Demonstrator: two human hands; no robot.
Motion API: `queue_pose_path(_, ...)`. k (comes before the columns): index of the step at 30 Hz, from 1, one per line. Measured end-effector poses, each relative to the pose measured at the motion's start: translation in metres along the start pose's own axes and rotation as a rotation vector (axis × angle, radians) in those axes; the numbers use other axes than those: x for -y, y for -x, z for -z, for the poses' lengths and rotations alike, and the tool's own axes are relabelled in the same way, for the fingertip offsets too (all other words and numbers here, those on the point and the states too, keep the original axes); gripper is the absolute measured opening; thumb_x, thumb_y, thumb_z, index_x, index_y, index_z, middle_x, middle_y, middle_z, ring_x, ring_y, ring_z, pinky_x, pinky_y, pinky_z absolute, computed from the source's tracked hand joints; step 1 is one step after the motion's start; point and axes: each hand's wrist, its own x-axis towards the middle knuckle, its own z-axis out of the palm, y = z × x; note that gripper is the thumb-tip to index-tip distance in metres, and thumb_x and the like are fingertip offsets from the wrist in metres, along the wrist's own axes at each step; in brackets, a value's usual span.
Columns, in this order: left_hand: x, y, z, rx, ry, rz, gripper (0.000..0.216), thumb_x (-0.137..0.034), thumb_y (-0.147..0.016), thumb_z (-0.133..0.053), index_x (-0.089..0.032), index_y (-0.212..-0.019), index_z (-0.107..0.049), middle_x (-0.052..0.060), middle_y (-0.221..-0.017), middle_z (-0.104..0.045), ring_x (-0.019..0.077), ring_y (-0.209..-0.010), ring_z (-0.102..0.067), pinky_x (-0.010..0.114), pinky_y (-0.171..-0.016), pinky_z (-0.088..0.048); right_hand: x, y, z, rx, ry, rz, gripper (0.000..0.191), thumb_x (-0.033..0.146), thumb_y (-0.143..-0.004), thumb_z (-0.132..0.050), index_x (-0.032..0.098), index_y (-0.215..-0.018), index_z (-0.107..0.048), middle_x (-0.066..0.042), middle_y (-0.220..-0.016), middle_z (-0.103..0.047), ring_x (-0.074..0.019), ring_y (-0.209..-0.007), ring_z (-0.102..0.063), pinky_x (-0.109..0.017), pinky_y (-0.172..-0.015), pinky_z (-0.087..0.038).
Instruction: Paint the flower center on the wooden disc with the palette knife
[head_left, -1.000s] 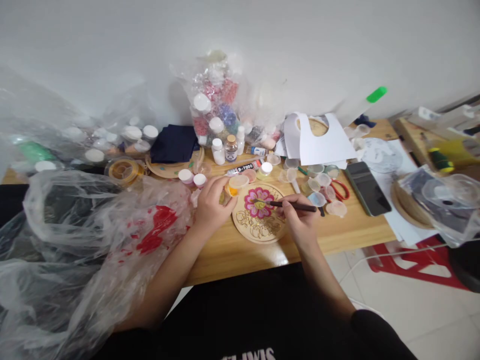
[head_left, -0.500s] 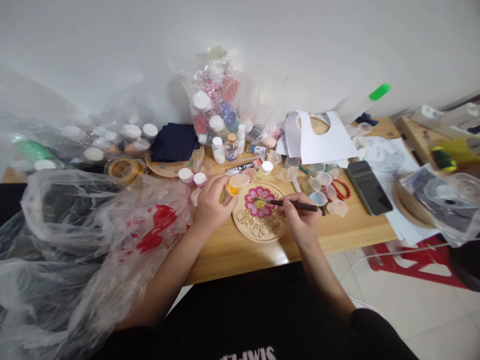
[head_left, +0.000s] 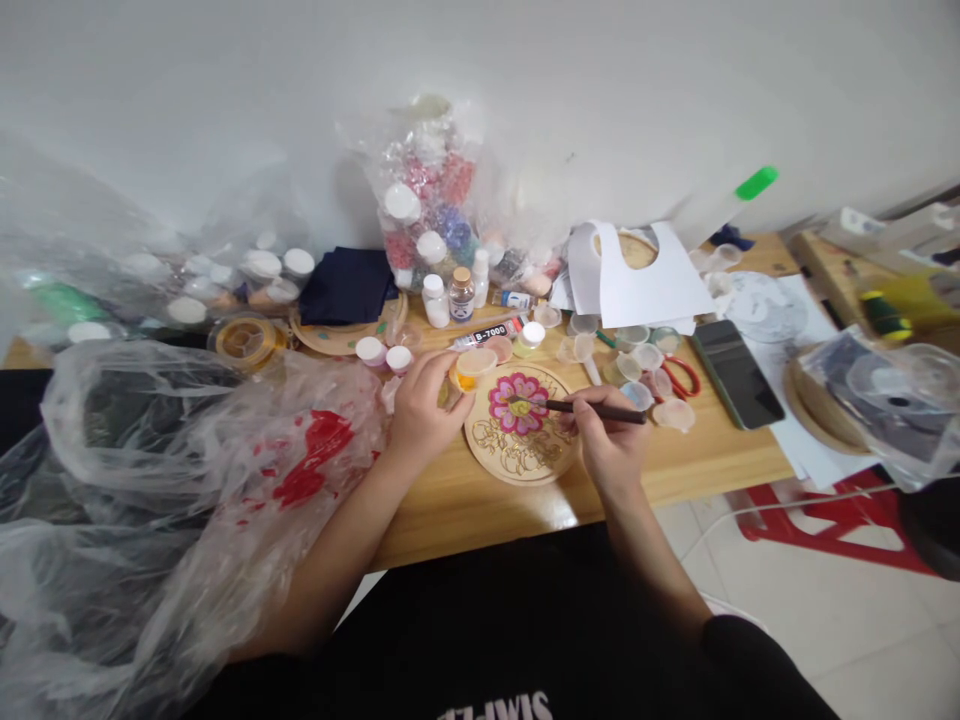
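My left hand (head_left: 429,408) is closed round a small clear cup (head_left: 465,381) with orange-yellow contents, its lid (head_left: 478,361) flipped up. A dark-handled paintbrush (head_left: 600,409) is pinched in my right hand (head_left: 611,445), pointing left. Its tip rests at or just above the yellow centre of a pink flower (head_left: 519,404). The flower sits on a round wooden board (head_left: 517,474) with raised gold outlines over its lower part. The board lies flat on the table between both hands; whether the tip touches is too small to tell.
Behind the board lie a B-7000 glue tube (head_left: 491,332) and a white-lidded jar (head_left: 530,338). To the right are several open small cups (head_left: 636,396), red-handled scissors (head_left: 684,378) and a phone (head_left: 739,375). A crumpled plastic bag (head_left: 225,440) covers the left side.
My right hand and the paintbrush have shifted slightly to the right. My left hand still holds the cup in about the same place.
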Motion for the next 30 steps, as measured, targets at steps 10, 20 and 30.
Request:
queue_pose_path(10,-0.006,-0.004,0.003,-0.023,0.063,-0.095,0.03,-0.017,-0.085,-0.071,-0.02,-0.112,-0.059,0.007,-0.106,-0.075,0.0234,-0.1,-0.074,0.039,-0.088,-0.063,0.033,-0.005,-0.015,0.082,-0.192,0.089,0.007,0.031,-0.087,-0.067,0.025,-0.085,-0.07,0.001,-0.069,-0.07,-0.0137,-0.057,-0.066,-0.028,-0.054,-0.054)
queue_pose_path(20,-0.007,-0.007,0.003,-0.041,0.041,-0.166,0.026,-0.015,-0.085,-0.069,-0.017,-0.109,-0.06,0.007,-0.101,-0.074,0.0209,-0.096,-0.072,0.036,-0.085,-0.062,0.037,-0.014,-0.028,0.178,-0.082,0.118,0.005,0.022,-0.085,-0.065,0.022,-0.082,-0.068,0.002,-0.067,-0.071,-0.011,-0.056,-0.066,-0.025,-0.056,-0.055)
queue_pose_path(30,-0.005,-0.005,0.002,-0.044,0.081,-0.146,0.03,-0.015,-0.084,-0.07,-0.019,-0.112,-0.061,0.008,-0.104,-0.074,0.0216,-0.098,-0.072,0.037,-0.087,-0.06,0.032,-0.019,-0.026,0.086,-0.25,0.039,0.006,0.02,-0.081,-0.066,0.022,-0.076,-0.068,0.003,-0.062,-0.071,-0.0128,-0.051,-0.067,-0.024,-0.047,-0.053)
